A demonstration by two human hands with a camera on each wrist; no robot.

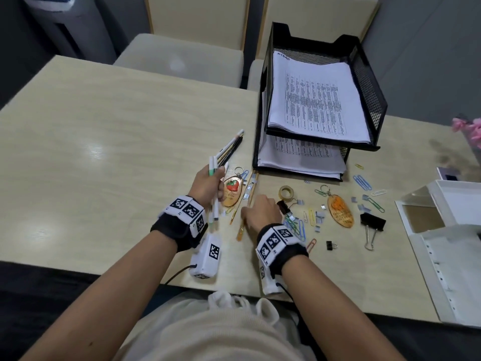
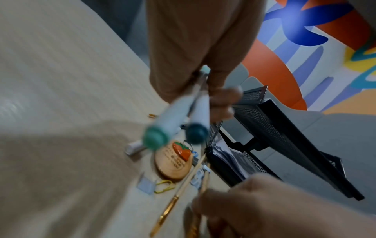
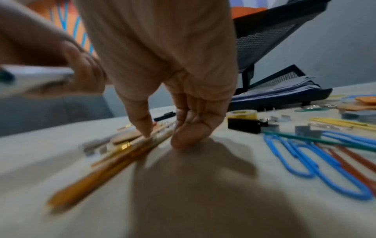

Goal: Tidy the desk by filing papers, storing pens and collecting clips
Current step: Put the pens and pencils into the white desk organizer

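My left hand (image 1: 212,185) grips a bundle of pens (image 1: 229,149) lifted off the desk; two teal-tipped white markers (image 2: 179,122) stick out toward the wrist. My right hand (image 1: 247,213) is low on the desk over an orange pen (image 1: 240,230). In the right wrist view its thumb (image 3: 142,125) and curled fingers (image 3: 189,135) close on either side of that orange pen (image 3: 97,173), which lies flat beside a thin gold pen (image 3: 120,148). Coloured paper clips (image 1: 296,226) are scattered right of this hand. Printed papers (image 1: 312,100) fill a black mesh two-tier tray (image 1: 371,82).
A strawberry key tag (image 1: 231,191), a second wooden tag (image 1: 341,212), a tape roll (image 1: 286,192), black binder clips (image 1: 372,222) and loose staples lie around. A white organiser box (image 1: 442,220) stands at the right edge. The desk's left half is bare wood.
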